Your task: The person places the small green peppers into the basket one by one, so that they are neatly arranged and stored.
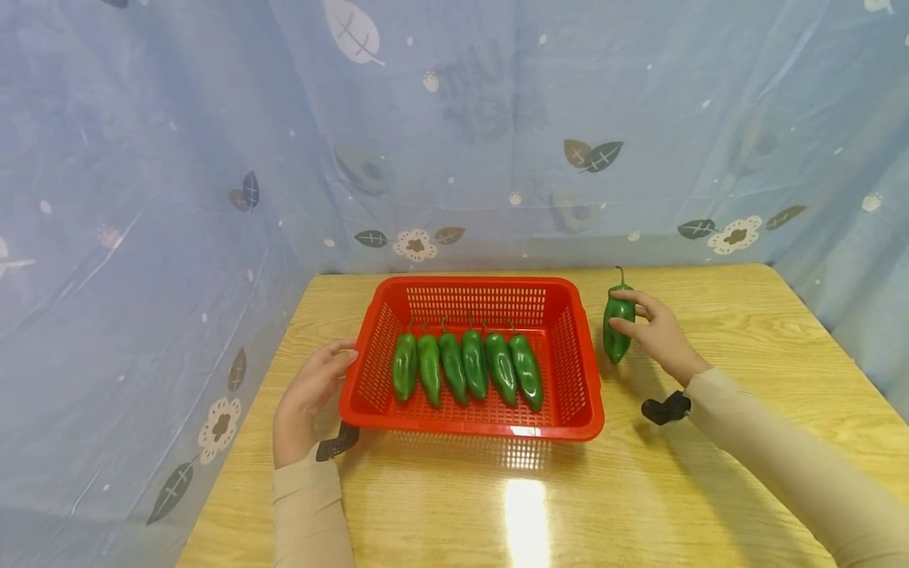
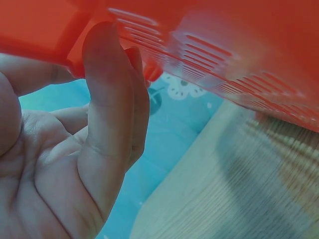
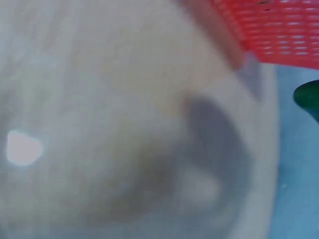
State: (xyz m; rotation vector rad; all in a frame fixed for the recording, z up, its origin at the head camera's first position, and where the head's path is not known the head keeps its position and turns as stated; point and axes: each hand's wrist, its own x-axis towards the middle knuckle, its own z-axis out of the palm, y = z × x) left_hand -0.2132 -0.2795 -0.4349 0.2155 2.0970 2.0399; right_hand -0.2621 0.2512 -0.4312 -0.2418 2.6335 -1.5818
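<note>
A red plastic basket point(image 1: 454, 428) with slotted walls stands on the table. Several green peppers point(image 1: 452, 367) lie inside it side by side, stems toward the far wall. At the basket's left end, my left hand point(image 1: 312, 386) grips the rim; the left wrist view shows its fingers point(image 2: 107, 99) against the underside of the basket point(image 2: 259, 45). Right of the basket, my right hand point(image 1: 662, 335) holds another green pepper point(image 1: 616, 323) between thumb and fingers, stem up. Only the tip of this pepper point(image 3: 309, 97) appears in the right wrist view; the hand is out of that frame.
The wooden table point(image 1: 746, 355) extends to both sides of the basket and in front of it. A blue patterned cloth point(image 1: 497, 158) hangs behind the table and along its left side. Dark wrist-camera mounts point(image 1: 666, 408) sit at both wrists.
</note>
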